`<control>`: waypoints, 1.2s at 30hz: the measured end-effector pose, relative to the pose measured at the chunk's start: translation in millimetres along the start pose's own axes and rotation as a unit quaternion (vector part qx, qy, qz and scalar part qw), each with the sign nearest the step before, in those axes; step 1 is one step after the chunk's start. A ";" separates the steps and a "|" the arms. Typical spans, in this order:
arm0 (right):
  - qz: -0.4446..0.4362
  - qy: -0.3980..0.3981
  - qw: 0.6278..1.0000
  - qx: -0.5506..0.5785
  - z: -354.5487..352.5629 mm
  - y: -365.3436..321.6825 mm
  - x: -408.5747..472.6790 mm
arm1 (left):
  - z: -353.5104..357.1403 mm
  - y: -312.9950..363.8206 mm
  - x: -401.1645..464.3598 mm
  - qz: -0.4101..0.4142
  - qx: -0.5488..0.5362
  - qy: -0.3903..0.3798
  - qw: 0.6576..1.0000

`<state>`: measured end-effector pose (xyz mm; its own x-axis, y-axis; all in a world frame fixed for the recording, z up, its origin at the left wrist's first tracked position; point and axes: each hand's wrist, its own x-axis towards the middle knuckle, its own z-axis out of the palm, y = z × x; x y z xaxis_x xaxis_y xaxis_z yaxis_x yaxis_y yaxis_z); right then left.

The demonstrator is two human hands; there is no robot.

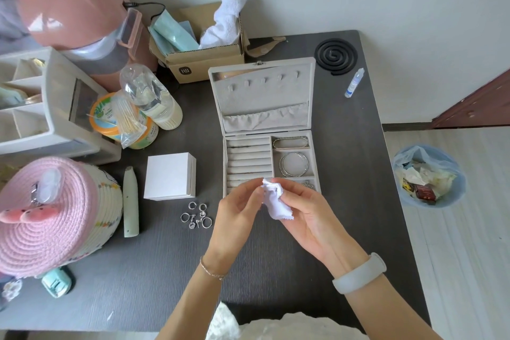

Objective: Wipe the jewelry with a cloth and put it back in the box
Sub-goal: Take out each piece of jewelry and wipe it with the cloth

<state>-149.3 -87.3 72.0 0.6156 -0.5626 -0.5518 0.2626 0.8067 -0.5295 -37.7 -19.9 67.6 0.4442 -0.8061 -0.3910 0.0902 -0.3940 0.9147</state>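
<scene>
Both hands, left hand [237, 207] and right hand [300, 207], are pinching the white cloth [276, 201] around something tiny; it's risking slipping out unseen.

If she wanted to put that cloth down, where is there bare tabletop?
Bare tabletop lies in front of the loose rings and near the left hand. Another strip runs between the jewelry box and the table's right edge, below the dropper bottle. The left side is crowded.

"MI" logo on cardboard box [202, 59] front; other labels illegible.
</scene>
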 end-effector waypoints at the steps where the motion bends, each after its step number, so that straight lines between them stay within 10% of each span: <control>1: -0.009 0.008 1.000 -0.005 0.2 0.1 -0.4 | 0.6 2.0 -1.7 0.005 -0.009 -0.011 1.000; 18: -0.109 0.142 0.955 -0.238 -4.8 10.5 -3.7 | 1.3 2.3 -2.8 0.001 0.045 0.061 0.997; 36: -0.093 0.170 0.965 -0.174 -4.8 9.0 -5.6 | 0.8 7.8 -7.4 0.002 0.033 0.066 0.997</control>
<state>-154.0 -77.7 67.2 0.2866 -0.7672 -0.5739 0.0426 0.6086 -0.7923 -41.0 -17.5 77.5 0.5578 -0.7442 -0.3675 0.0319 -0.4232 0.9055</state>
